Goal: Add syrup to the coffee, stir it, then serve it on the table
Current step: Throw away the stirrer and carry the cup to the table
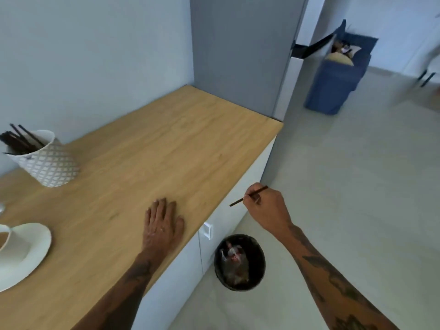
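A white coffee cup (3, 236) stands on a white saucer (31, 253) at the far left edge of the wooden counter (166, 144); only part of the cup shows. My left hand (162, 225) lies flat, palm down, on the counter near its front edge. My right hand (266, 206) is out past the counter's edge, above the floor, pinching a thin dark stir stick (247, 196). A round black bin (239, 262) stands on the floor below and to the left of that hand. No syrup bottle is in view.
A patterned white cup (47, 160) holding several dark stir sticks stands at the back left of the counter. White cabinet doors with a handle (207, 231) lie under the counter. A tall grey unit (238, 55) and a blue bin (338, 77) stand beyond.
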